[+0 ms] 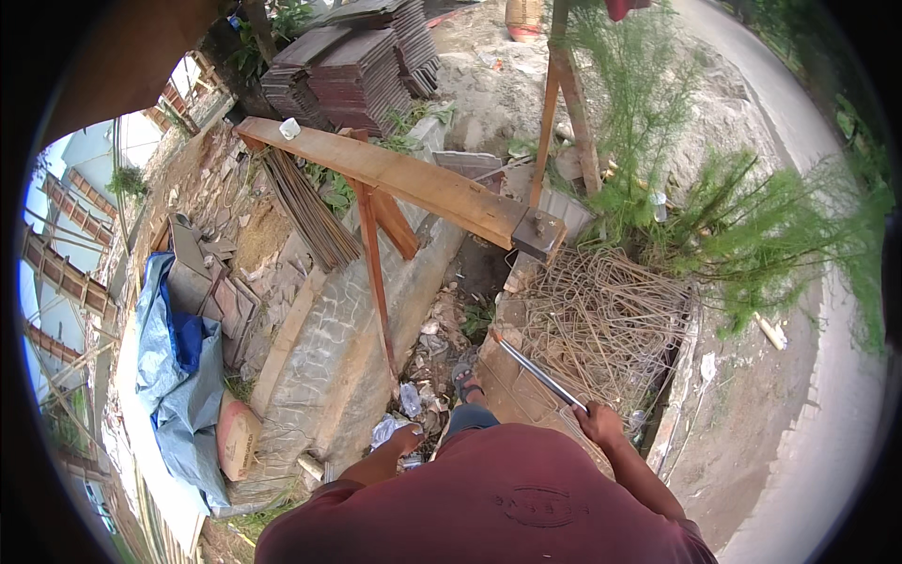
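Observation:
My right hand (601, 423) grips a long metal bar (540, 371), whose rust-coloured tip points forward and left, beside a pile of bent steel rods (601, 301). Low at the centre is my left hand (404, 436), fingers curled; what they may hold I cannot make out. Behind it lies litter of crumpled plastic (411, 399). My sandalled foot (466, 385) stands between this rubble and the rods. A wooden beam (385, 174) runs across ahead on timber legs (371, 273), with a dark metal block (538, 235) at its right end.
Left are a concrete channel wall (319, 367), blue tarpaulin (164, 385), a sack (240, 437), broken slabs and long thin bars (305, 207). Stacked roofing tiles (352, 80) stand behind. At the right are feathery plants (733, 216), timber posts and a road (813, 404).

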The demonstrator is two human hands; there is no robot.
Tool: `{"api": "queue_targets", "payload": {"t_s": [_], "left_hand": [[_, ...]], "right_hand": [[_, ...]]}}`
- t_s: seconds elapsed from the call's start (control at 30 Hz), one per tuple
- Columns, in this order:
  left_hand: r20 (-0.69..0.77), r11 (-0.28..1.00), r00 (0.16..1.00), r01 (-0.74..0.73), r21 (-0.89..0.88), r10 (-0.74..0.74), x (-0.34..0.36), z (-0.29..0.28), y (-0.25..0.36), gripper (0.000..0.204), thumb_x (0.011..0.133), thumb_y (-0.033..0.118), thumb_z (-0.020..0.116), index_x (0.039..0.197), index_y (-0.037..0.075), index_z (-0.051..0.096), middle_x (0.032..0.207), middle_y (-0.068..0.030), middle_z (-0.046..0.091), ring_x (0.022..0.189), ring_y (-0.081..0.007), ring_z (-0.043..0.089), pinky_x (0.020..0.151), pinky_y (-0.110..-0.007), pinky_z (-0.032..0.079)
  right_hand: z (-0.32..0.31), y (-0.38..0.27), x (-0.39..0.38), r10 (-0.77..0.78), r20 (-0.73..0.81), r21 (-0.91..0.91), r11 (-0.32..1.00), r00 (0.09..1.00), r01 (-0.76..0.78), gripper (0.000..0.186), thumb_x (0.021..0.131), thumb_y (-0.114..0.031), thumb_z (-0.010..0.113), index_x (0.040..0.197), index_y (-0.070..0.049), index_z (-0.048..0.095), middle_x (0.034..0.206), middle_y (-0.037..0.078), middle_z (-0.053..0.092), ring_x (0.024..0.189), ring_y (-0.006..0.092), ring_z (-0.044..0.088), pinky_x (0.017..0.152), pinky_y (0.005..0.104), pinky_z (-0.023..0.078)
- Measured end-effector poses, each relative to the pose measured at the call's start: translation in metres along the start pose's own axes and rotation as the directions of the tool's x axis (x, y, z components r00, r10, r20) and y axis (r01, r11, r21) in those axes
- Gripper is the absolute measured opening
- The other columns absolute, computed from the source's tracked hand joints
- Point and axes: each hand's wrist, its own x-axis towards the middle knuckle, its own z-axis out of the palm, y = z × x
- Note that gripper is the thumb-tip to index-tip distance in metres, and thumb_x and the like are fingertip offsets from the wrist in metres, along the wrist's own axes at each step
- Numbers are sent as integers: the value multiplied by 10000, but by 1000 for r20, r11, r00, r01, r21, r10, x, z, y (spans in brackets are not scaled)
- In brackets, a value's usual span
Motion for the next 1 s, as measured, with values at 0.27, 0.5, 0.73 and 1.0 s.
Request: {"api": "queue_targets", "payload": {"t_s": [0.27, 0.5, 0.73, 1.0], "left_hand": [[-318, 911, 932, -276, -308, 175, 100, -128, -13, 399, 821, 405, 585, 956, 33, 635, 915, -194, 662, 890, -287, 637, 771, -397, 485], [-327, 981, 944, -97, -169, 37, 239, -179, -89, 314, 839, 319, 521, 931, 54, 663, 1057, -200, 632, 937, -370, 612, 780, -445, 500], [-403, 772, 871, -45, -634, -280, 265, -240, -58, 302, 823, 317, 558, 932, 63, 681, 876, -221, 663, 848, -360, 644, 768, -437, 509], [-420, 669, 733, 64, -740, -535, 398, -353, -81, 332, 822, 340, 570, 900, 31, 662, 855, -220, 658, 827, -388, 633, 761, -474, 495]], "right_hand": [[-136, -256, 119, -434, -591, -139, 885, 680, 444, 305, 862, -331, 591, 835, -30, 548, 730, 213, 611, 721, 406, 598, 640, 486, 462], [-139, -362, 291, -653, -421, -510, 744, 629, 431, 258, 849, -267, 609, 868, -21, 532, 852, 196, 588, 831, 394, 559, 735, 486, 435], [-100, -437, 339, -603, -490, -541, 777, 629, 322, 301, 879, -303, 568, 924, -16, 489, 960, 187, 505, 935, 383, 487, 796, 489, 400], [-93, -439, 352, -620, -476, -555, 762, 624, 335, 335, 912, -308, 518, 983, 16, 476, 1005, 210, 481, 951, 402, 467, 812, 499, 375]]}}
